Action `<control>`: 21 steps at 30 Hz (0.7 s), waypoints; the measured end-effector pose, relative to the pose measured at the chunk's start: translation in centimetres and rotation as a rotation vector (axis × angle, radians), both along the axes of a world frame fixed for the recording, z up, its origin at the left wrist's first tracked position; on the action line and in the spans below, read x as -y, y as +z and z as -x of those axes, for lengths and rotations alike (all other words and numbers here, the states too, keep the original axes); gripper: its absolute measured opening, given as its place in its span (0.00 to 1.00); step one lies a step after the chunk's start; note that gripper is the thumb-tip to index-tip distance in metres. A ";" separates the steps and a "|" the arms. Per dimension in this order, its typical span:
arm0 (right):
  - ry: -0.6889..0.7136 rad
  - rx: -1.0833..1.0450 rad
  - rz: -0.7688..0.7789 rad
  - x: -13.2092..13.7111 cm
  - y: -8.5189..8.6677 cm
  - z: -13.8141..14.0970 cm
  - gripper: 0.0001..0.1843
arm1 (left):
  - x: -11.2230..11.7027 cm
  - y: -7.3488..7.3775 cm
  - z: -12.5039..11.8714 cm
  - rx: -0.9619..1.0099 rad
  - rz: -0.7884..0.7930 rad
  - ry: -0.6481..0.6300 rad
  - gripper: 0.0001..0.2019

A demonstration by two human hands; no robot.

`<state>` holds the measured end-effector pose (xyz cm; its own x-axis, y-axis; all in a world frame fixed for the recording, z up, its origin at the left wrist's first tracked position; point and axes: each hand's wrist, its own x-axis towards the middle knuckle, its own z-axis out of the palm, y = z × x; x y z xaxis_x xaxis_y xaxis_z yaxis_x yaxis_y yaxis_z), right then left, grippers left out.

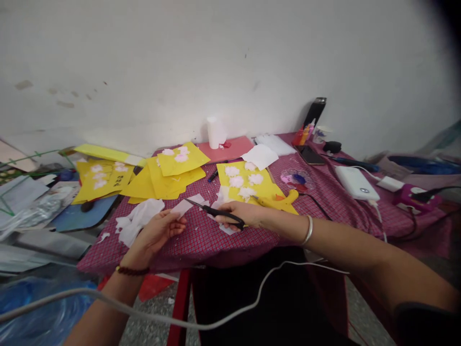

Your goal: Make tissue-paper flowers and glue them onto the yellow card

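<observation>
My right hand (240,214) grips black-handled scissors (215,210), whose blades point left toward a small white paper piece (182,207). My left hand (157,233) pinches that paper piece by its lower edge, just above the red checked tablecloth (201,240). White paper scraps (139,219) lie left of my left hand. A yellow sheet with white paper flowers (248,185) lies just beyond my right hand.
More yellow sheets (169,175) with flowers lie at the back left. A white cup (215,132), pink sheet (226,149), paint bottles (304,134), phone (311,154), white power bank (356,182) and a glue gun (414,197) stand further back and right. A white cable (180,322) crosses near me.
</observation>
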<state>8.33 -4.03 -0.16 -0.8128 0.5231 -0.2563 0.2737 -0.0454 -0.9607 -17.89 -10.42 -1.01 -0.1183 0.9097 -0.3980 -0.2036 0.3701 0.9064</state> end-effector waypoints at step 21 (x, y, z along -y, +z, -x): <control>0.038 -0.033 0.045 0.6 1.4 1.4 0.28 | -0.3 0.6 -2.0 0.121 -0.128 0.196 0.06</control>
<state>6.91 -4.66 1.25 -0.8401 0.4806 -0.2514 0.2439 -0.0792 -0.9666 -15.93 -10.15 -0.42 -0.2555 0.9179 -0.3037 -0.3702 0.1973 0.9078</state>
